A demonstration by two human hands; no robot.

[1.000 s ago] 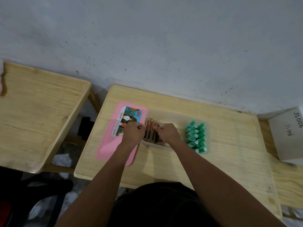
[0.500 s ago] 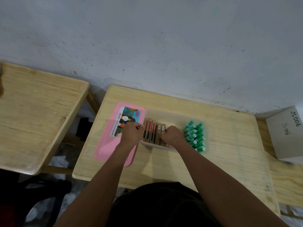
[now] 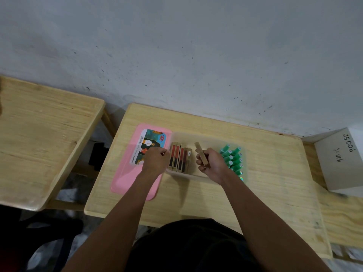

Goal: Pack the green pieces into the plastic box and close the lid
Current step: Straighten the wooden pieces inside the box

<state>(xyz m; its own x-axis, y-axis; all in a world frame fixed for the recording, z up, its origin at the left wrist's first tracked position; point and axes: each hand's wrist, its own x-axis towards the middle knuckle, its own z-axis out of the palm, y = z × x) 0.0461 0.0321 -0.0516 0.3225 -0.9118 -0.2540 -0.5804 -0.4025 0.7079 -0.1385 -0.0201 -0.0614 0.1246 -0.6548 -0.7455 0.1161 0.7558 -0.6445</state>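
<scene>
Right hand point(image 3: 211, 163), mid-frame, has just lifted one gold stick point(image 3: 201, 153) from the plastic box point(image 3: 188, 174), clearing space beside the green pieces point(image 3: 231, 159).

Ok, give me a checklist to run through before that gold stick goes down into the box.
1. Right hand grips the gold stick: ok, held tilted above the box.
2. Free slot in the plastic box: ok, a gap shows between the row of sticks and the green pieces.
3. Left hand steadies the box's left edge: cannot tell, it is closed there, contact unclear.
4. Green pieces packed: ok, bunched at the right end.
5. Pink lid within reach: ok, flat on the table, left of the box.
6. Lid closed: not ok.
</scene>
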